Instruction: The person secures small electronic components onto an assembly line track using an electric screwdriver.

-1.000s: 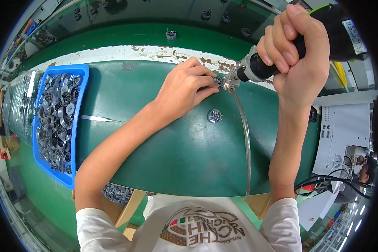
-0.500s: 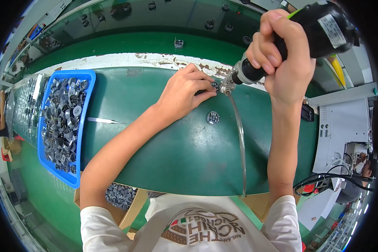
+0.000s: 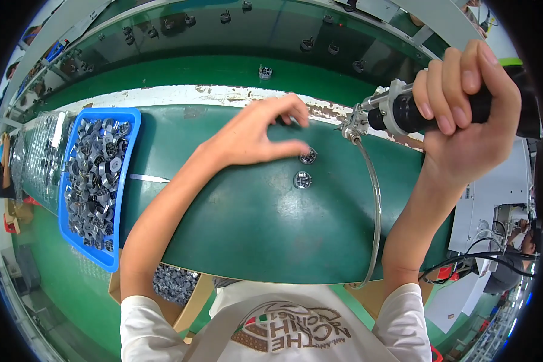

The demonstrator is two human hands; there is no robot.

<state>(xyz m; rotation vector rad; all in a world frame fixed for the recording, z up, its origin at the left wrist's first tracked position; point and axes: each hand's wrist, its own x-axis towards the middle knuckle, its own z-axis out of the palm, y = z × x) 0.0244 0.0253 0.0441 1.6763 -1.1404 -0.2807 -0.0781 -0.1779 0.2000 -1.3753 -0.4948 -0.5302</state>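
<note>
My right hand [image 3: 470,120] is wrapped round a black electric screwdriver [image 3: 413,111], raised at the right with its metal nose [image 3: 356,123] pointing left. A clear hose [image 3: 376,205] curves down from that nose to the bench's near edge. My left hand [image 3: 256,133] is open above the mat, thumb and fingers spread apart. Its thumb tip is right by a small round part with a circuit board [image 3: 308,157]; whether they touch I cannot tell. Just nearer lies a second round part [image 3: 303,180] of the same sort, flat on the green mat [image 3: 271,235].
At the left, a blue tray [image 3: 116,217] is heaped with similar round parts, beside white tweezers [image 3: 149,178]. A cardboard box [image 3: 202,301] of small parts stands below the bench edge. Beyond the pale ledge, a green conveyor [image 3: 181,72] carries several parts. Black cables [image 3: 464,256] hang at the right.
The screwdriver has swung right, away from the far round part. My left hand has let go of that part and its fingers have spread. The view has shifted slightly.
</note>
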